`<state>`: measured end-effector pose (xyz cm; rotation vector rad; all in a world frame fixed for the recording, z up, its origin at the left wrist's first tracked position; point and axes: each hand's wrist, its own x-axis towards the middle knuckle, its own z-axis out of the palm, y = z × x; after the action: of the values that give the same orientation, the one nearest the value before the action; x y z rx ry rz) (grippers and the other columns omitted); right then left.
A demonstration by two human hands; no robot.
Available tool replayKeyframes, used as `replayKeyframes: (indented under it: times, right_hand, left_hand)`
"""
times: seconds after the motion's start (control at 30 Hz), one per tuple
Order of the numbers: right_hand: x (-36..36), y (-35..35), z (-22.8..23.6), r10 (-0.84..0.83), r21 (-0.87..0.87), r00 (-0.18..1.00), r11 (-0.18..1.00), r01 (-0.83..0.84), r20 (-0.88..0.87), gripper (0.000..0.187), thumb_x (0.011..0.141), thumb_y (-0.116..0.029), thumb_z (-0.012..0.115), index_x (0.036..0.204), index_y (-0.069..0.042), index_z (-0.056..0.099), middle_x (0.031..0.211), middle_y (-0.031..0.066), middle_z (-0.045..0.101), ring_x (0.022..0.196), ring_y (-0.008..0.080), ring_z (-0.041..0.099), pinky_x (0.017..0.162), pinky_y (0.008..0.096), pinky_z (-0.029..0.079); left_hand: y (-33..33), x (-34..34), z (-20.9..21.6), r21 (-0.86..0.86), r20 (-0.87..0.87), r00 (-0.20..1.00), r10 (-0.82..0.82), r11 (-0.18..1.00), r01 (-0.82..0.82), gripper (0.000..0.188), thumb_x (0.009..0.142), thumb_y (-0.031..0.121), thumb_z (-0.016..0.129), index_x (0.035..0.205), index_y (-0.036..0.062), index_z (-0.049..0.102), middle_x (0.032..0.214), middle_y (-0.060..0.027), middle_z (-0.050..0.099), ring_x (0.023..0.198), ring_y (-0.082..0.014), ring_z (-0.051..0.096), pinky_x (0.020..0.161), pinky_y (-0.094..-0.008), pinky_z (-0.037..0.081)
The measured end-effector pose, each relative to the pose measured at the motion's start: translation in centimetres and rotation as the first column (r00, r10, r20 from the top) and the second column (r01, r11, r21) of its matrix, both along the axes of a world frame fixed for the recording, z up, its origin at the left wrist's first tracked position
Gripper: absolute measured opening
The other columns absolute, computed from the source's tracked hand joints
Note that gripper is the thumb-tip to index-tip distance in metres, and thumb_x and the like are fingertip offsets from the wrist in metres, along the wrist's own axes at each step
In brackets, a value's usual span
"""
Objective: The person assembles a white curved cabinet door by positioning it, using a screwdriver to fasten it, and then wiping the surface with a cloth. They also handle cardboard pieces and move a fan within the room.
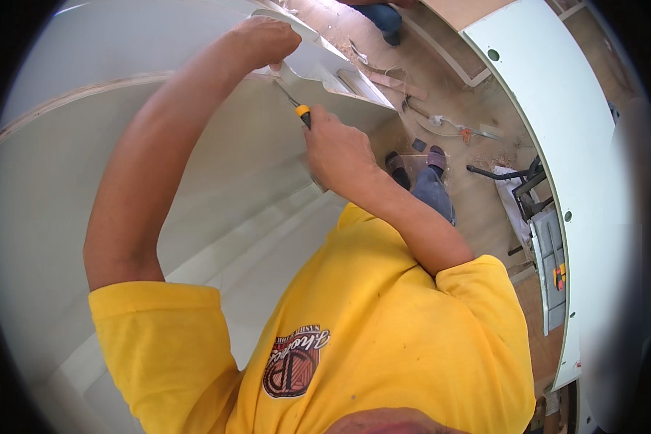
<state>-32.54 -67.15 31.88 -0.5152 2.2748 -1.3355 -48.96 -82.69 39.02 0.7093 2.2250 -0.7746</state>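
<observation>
My right hand [338,150] is closed round the handle of a screwdriver [304,113], which is yellow and black. Its thin metal shaft slants up and left, with the tip close to the edge of a white panel [318,56] that has a curved cutout. At that panel's edge my left hand [267,42] is closed, its fingers curled over the board and partly hidden. Whether the screwdriver's tip touches anything is too small to tell. Below both arms spreads a large pale board surface [224,145].
A long white board [546,101] with round holes stands along the right. On the floor are wood scraps [394,81], shavings and a cable [441,119]. A grey tool case [550,253] and a black metal stand [532,184] lie at right. Another person's leg [380,18] shows at the top.
</observation>
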Motion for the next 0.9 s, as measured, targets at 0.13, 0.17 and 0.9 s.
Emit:
replayKeyframes:
  times: [0.13,0.17,0.9]
  right_hand:
    - [-0.1,-0.8,-2.6,-0.048,-0.063,0.997,0.997,0.044,-0.054,0.024,0.1,-0.022,0.053,0.11,-0.001,0.045,0.098,0.0234,0.063,0.082,0.0447,0.066,0.07,0.0533,0.053]
    - [0.0,-0.9,-2.9,-0.051,-0.076,0.997,0.996,0.046,-0.064,0.025,0.101,-0.022,0.053,0.11,-0.001,0.045,0.098,0.0233,0.063,0.081,0.0448,0.066,0.07,0.0536,0.053]
    - [-0.4,-0.9,-2.8,-0.01,0.056,0.998,0.998,0.013,-0.064,0.021,0.099,-0.018,0.055,0.104,0.0,0.046,0.087,0.0238,0.065,0.08,0.0467,0.066,0.07,0.0542,0.053]
  left_hand:
    - [0.3,-0.4,0.1,-0.003,0.01,0.999,-0.039,0.999,0.039,0.005,0.073,0.008,0.077,0.077,0.0058,0.075,0.082,-0.0122,0.073,0.085,-0.0317,0.07,0.074,-0.0392,0.054]
    - [0.1,-0.6,-0.2,-0.013,0.017,0.999,-0.044,0.999,0.044,0.005,0.073,0.008,0.077,0.077,0.0063,0.075,0.081,-0.0118,0.073,0.085,-0.0317,0.07,0.074,-0.0395,0.054]
    - [1.3,-1.2,-1.3,-0.123,0.102,0.995,0.006,0.992,0.006,0.023,0.071,0.016,0.086,0.09,0.0065,0.076,0.093,-0.0097,0.074,0.095,-0.0288,0.071,0.08,-0.0409,0.057]
